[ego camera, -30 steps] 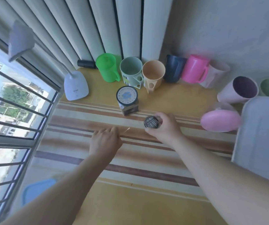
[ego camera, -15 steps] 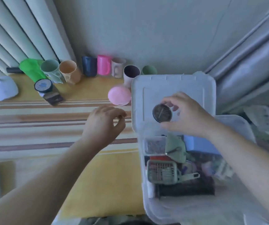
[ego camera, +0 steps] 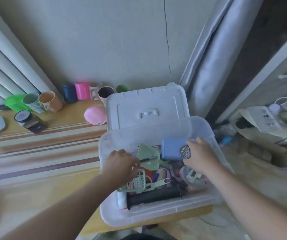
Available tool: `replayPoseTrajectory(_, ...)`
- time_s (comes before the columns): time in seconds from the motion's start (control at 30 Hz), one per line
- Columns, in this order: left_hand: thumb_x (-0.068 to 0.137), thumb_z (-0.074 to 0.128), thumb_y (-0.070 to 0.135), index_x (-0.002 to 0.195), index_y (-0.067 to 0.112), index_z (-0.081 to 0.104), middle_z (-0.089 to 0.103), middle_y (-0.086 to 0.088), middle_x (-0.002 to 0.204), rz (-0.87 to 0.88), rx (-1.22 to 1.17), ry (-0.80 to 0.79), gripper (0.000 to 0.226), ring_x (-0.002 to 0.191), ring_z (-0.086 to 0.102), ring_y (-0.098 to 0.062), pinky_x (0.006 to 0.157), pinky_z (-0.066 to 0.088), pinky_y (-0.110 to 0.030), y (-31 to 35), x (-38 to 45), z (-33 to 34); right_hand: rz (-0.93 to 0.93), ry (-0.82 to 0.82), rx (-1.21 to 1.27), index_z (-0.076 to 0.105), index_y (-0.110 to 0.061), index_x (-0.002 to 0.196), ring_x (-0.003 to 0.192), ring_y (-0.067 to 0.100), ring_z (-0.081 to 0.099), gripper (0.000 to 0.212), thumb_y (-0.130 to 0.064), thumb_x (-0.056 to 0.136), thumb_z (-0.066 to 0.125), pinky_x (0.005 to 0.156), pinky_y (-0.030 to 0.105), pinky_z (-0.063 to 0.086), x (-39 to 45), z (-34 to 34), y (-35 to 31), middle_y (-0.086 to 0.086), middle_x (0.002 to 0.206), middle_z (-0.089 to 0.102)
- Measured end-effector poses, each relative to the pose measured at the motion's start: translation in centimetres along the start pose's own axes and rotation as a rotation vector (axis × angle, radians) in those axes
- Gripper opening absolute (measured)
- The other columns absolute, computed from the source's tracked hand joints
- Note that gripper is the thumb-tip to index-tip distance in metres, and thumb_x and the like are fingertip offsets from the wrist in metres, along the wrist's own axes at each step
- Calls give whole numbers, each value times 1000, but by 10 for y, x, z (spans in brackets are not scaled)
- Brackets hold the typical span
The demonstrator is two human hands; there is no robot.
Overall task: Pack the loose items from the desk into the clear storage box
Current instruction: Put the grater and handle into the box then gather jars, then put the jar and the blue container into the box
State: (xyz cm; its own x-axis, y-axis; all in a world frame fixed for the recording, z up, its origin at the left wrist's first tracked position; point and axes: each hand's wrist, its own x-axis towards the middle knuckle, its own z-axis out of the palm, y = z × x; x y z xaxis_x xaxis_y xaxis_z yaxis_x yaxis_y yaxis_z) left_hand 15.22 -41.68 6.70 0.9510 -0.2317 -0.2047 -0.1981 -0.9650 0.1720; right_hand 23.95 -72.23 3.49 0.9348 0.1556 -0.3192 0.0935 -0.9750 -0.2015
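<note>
The right hand (ego camera: 199, 155) is pinching a round dark tin (ego camera: 185, 152) over the crowded clear storage box (ego camera: 156, 217); released there, it is risking lodging on the blue case (ego camera: 171, 149). The left hand (ego camera: 122, 166) is hovering inside, its grip loosely curled, seemingly holding nothing

Right hand (ego camera: 199, 155) with round disc (ego camera: 185, 152) moved from desk to inside clear storage box (ego camera: 156, 212); left hand (ego camera: 122, 164) followed over box, frame centre.

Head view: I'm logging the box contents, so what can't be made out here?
- Left hand: its fingers curl under, hiding whatever they hold.
- Round disc in the right hand: markings too small to read.
- Clear box contents: overlapping and blurred, partly under both hands.
</note>
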Motion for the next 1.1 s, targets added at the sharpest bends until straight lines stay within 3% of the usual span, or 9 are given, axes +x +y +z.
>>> replayPoseTrajectory(0.17,94,50,36,113,40,70,71,14,107,-20,13,-73,28,105,58,-16,93,46,-36,21,25,3,4,-48,8,53,-18,111,102,33,54,39,-25,78,73,79,42,55,26,12,-5,4,111,42)
replayPoseTrajectory(0.23,93,48,33,113,40,70,71,14,107,-31,10,-84,31,104,59,-16,93,46,-36,29,39,8,4,-50,17,50,-21,129,106,34,57,53,-14,81,72,81,44,56,31,15,3,6,123,44)
replayPoseTrajectory(0.3,91,48,31,112,40,69,71,14,104,-63,-12,-109,31,101,60,-15,92,48,-37,37,54,14,8,-43,59,35,-28,148,112,33,58,76,-4,84,68,82,45,57,28,15,13,5,137,42)
replayPoseTrajectory(0.37,88,49,33,114,41,68,73,14,101,-125,-65,-126,32,95,64,-15,91,53,-38,45,70,22,0,21,106,33,-30,154,115,30,56,82,-3,85,67,85,42,54,18,13,22,4,139,41)
replayPoseTrajectory(0.5,87,54,31,106,40,66,73,12,98,-133,-145,-130,25,84,66,-16,80,55,-34,68,99,35,-64,101,223,54,-21,144,120,29,51,67,2,83,67,96,42,50,-13,10,32,7,136,45)
replayPoseTrajectory(0.63,90,61,34,102,39,67,72,10,98,5,-123,-214,14,93,67,-20,80,55,-33,96,112,50,-79,49,231,51,-26,147,125,26,49,62,-9,89,69,98,39,50,-30,13,33,-1,143,38)
replayPoseTrajectory(0.73,96,59,40,107,39,68,73,6,104,5,-193,-221,15,96,67,-22,81,56,-35,92,113,51,-89,44,262,52,-27,146,127,25,47,59,-11,92,69,98,39,51,-28,14,24,-4,141,39)
replayPoseTrajectory(0.9,98,59,40,116,34,69,70,9,115,9,-352,20,21,107,61,-17,92,51,-37,39,102,2,-204,81,256,61,-23,139,124,26,48,49,-11,92,68,101,36,44,0,10,-23,2,134,49)
replayPoseTrajectory(1.1,90,68,21,108,33,72,67,10,113,-185,-328,336,22,98,62,-15,76,49,-30,-78,58,-44,-456,185,290,71,-19,124,111,30,51,38,-7,87,71,91,38,48,50,-7,-140,5,120,57)
